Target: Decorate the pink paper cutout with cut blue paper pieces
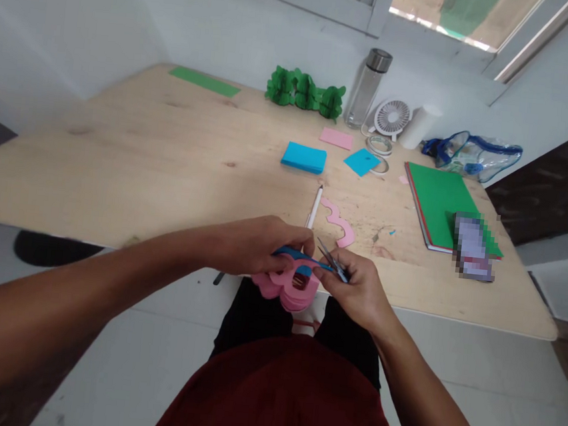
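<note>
At the table's front edge my left hand [265, 248] is closed on a stack of pink paper cut with wavy, scalloped edges [293, 297] and on blue paper [290, 252] behind it. A rounded hole shows in the pink paper. My right hand [357, 290] is closed round a pair of scissors [335, 261], blades pointing up and left. Its thumb and fingertips also touch the right end of the papers. Fingers hide part of the scissors' handles. Just beyond my hands lie a white pen [315, 206] and a wavy pink paper strip [339, 225].
Further back are a blue paper stack [304, 158], a blue square [362, 161], tape rolls [379, 144], green paper shapes [305, 93], a bottle [365, 90] and a small fan [392, 118]. Right: a green folder-like stack [438, 201], a blurred phone-like object [472, 244], a clear pouch [490, 156].
</note>
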`<state>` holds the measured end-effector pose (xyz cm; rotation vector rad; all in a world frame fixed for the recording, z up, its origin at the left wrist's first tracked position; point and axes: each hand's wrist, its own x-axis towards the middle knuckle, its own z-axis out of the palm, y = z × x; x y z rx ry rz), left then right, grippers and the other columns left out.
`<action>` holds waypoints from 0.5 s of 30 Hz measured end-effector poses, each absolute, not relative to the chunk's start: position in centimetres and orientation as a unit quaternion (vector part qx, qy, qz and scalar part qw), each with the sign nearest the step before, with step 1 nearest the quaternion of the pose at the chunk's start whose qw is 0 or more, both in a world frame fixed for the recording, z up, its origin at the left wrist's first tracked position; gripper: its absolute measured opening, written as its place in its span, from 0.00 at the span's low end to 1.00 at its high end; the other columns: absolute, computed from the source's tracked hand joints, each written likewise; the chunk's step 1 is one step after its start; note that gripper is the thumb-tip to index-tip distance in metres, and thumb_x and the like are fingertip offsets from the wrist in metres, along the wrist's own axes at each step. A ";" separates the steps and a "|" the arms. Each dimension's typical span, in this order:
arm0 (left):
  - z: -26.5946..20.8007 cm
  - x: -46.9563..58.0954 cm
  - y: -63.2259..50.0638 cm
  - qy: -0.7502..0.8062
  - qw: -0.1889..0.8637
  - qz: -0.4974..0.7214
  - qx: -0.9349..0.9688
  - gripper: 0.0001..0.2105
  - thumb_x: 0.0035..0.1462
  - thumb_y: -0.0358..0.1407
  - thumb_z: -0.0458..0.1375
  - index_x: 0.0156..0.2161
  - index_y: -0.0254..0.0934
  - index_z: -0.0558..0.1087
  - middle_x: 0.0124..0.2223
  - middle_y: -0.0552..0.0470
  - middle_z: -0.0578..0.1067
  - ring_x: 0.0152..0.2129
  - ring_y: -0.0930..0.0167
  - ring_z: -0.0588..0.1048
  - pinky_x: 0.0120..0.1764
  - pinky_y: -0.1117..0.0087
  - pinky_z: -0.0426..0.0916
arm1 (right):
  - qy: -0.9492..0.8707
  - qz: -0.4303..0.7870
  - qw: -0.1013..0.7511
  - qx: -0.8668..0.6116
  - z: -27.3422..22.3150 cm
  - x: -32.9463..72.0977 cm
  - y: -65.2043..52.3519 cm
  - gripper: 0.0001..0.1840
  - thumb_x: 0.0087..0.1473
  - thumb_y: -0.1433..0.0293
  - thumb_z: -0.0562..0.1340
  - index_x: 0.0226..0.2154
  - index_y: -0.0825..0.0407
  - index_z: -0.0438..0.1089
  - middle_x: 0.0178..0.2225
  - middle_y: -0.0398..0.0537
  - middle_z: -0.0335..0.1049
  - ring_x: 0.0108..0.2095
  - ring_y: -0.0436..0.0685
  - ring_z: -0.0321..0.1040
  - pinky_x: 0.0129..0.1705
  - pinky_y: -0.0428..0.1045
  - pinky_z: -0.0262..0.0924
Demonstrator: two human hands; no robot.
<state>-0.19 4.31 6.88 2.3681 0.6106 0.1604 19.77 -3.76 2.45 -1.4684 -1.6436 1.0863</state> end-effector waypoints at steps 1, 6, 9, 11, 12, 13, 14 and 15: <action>6.8 -0.2 4.4 0.240 0.347 0.046 0.905 0.11 0.54 0.28 0.52 0.41 0.39 0.72 0.31 0.56 0.75 0.25 0.74 0.69 0.29 0.74 0.59 | -0.630 0.414 0.334 -0.565 2.3 19.8 -3.7 0.14 0.51 0.67 0.61 0.20 0.51 0.57 0.18 0.35 0.49 0.21 0.46 0.47 0.23 0.45 0.42; 5.8 0.0 5.1 0.256 0.367 0.018 0.894 0.12 0.51 0.28 0.54 0.41 0.37 0.73 0.33 0.54 0.75 0.28 0.73 0.70 0.31 0.74 0.60 | -0.624 0.421 0.332 -0.569 1.6 19.8 -3.3 0.15 0.51 0.65 0.61 0.20 0.51 0.56 0.19 0.35 0.49 0.21 0.47 0.47 0.23 0.45 0.42; 5.2 -0.1 5.6 0.266 0.378 0.016 0.887 0.09 0.52 0.30 0.55 0.39 0.37 0.74 0.32 0.55 0.75 0.27 0.74 0.70 0.30 0.75 0.59 | -0.620 0.424 0.333 -0.571 1.4 19.7 -2.9 0.13 0.51 0.66 0.61 0.20 0.52 0.58 0.19 0.36 0.50 0.22 0.47 0.48 0.24 0.45 0.43; 4.8 -0.2 6.0 0.274 0.386 0.022 0.881 0.07 0.52 0.31 0.56 0.37 0.37 0.74 0.30 0.56 0.74 0.26 0.75 0.69 0.30 0.76 0.59 | -0.617 0.423 0.331 -0.575 1.4 19.7 -2.8 0.11 0.51 0.66 0.60 0.22 0.52 0.60 0.19 0.36 0.51 0.22 0.47 0.48 0.24 0.45 0.44; 4.7 -0.3 6.1 0.277 0.391 0.026 0.878 0.07 0.51 0.31 0.57 0.36 0.37 0.74 0.29 0.57 0.74 0.26 0.75 0.69 0.30 0.76 0.59 | -0.616 0.423 0.330 -0.577 1.3 19.6 -2.7 0.11 0.51 0.66 0.60 0.22 0.52 0.61 0.19 0.36 0.51 0.22 0.47 0.48 0.24 0.45 0.44; 4.5 -0.4 6.3 0.279 0.396 0.029 0.874 0.06 0.50 0.31 0.58 0.36 0.37 0.74 0.28 0.57 0.73 0.25 0.75 0.69 0.30 0.76 0.59 | -0.614 0.424 0.330 -0.579 1.3 19.6 -2.7 0.11 0.51 0.66 0.60 0.22 0.52 0.62 0.19 0.36 0.51 0.22 0.47 0.48 0.24 0.45 0.44; 4.4 -0.5 6.4 0.280 0.402 0.029 0.871 0.06 0.50 0.31 0.58 0.35 0.36 0.74 0.28 0.58 0.73 0.25 0.76 0.68 0.30 0.76 0.59 | -0.611 0.426 0.329 -0.580 1.2 19.5 -2.6 0.11 0.51 0.65 0.60 0.22 0.52 0.62 0.19 0.36 0.51 0.22 0.47 0.48 0.23 0.45 0.44; 4.2 -0.6 6.5 0.281 0.407 0.029 0.869 0.05 0.50 0.31 0.58 0.34 0.36 0.74 0.27 0.58 0.73 0.24 0.76 0.68 0.29 0.76 0.59 | -0.609 0.427 0.329 -0.582 1.1 19.5 -2.6 0.11 0.50 0.65 0.60 0.22 0.52 0.62 0.19 0.36 0.51 0.21 0.47 0.48 0.23 0.45 0.45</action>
